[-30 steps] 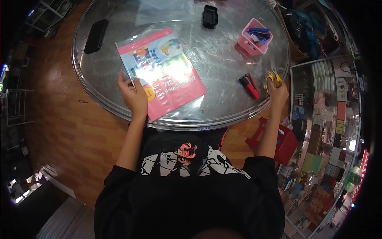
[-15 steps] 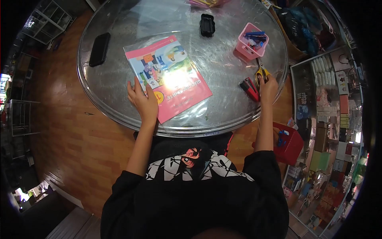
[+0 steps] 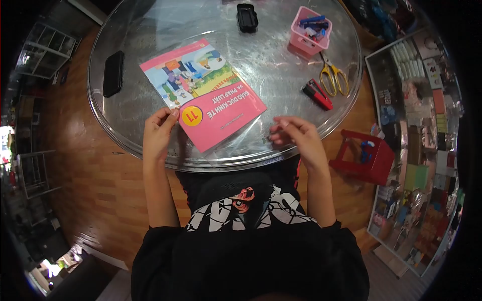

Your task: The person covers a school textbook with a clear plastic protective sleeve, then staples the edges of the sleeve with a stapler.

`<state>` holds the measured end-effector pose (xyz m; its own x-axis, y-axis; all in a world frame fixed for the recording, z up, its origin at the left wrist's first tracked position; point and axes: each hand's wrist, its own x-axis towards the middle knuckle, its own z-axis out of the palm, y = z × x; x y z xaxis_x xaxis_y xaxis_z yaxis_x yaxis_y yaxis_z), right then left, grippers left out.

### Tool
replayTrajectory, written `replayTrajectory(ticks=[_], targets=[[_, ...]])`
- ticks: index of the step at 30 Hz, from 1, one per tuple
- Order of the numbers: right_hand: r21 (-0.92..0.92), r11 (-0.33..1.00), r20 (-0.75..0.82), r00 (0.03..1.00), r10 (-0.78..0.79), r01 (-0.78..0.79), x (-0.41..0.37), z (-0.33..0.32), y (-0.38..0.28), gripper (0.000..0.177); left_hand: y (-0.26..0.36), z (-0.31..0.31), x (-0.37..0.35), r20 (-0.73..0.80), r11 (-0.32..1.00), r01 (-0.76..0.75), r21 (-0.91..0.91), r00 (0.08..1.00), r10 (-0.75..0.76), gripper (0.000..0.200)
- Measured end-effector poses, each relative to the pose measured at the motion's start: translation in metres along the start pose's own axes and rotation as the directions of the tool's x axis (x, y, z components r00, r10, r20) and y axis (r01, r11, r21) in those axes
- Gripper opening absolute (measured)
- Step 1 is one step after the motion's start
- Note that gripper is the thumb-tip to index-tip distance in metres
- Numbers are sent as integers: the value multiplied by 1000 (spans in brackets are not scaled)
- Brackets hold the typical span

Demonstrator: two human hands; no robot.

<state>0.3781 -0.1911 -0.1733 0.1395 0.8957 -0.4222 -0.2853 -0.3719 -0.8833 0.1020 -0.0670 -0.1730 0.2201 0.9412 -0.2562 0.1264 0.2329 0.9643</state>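
Observation:
A pink textbook (image 3: 219,120) with an illustrated cover lies upside down to me and slanted on the round metal table (image 3: 201,20). At its left edge, my left hand (image 3: 158,131) pinches the book's border between thumb and fingers; a transparent cover may be in the pinch too. My right hand (image 3: 301,138) hovers near the table's front rim, right of the book, fingers loosely bent and apart, holding nothing. Yellow-handled scissors (image 3: 327,79) lie farther right, beside a red and black stapler (image 3: 317,95).
A pink basket (image 3: 307,47) of pens and small items stands at the back right. A black case-like object (image 3: 247,18) lies at the back, and a black phone (image 3: 113,74) at the left. Beside the table is a red stool (image 3: 369,160); glass shelving (image 3: 416,135) lines the right.
My right hand has let go of the scissors and come left toward the book's lower right corner. My left hand has shifted from lying on the cover to pinching the left edge.

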Motion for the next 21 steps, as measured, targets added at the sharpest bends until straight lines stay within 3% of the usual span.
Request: replayTrajectory(ticks=[4,5,7,9,11,15,21], targets=[[136,970,69,979,191,-199,-7,18,13,34,17,6,1,16,994,-70,80,997,69,15],[167,966,51,980,190,-196,-5,22,19,34,18,6,2,46,993,-68,99,997,63,15],[411,886,79,977,199,-214,-2,28,29,36,19,4,4,20,989,-78,127,997,76,15],[459,855,91,970,225,-241,1,34,27,37,24,6,3,34,985,-83,148,996,79,15],[626,747,152,974,166,-225,4,40,31,37,27,6,3,42,979,-111,170,994,105,14],[707,672,111,973,204,-221,6,51,30,28,33,10,2,-5,971,-105,215,994,108,16],[703,654,176,960,219,-278,17,71,35,27,38,13,-1,24,960,-93,266,996,90,18]])
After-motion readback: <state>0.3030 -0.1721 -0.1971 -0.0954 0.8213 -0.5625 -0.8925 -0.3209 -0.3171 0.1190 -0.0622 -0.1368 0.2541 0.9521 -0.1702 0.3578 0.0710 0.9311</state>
